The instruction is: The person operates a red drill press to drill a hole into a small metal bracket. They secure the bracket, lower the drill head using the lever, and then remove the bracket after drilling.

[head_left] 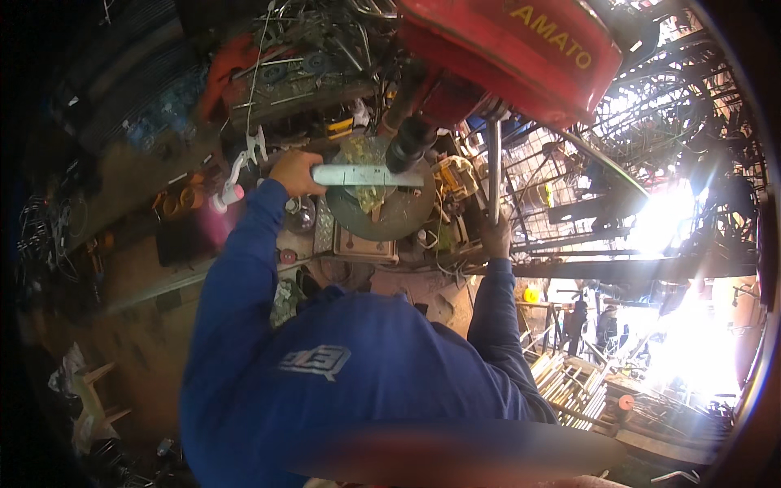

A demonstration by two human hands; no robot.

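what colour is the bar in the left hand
The bar is pale whitish grey, best seen in the head view.

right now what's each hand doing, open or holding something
Left hand: closed on one end of a long, pale metal bar.
Right hand: closed around a straight, silvery metal lever.
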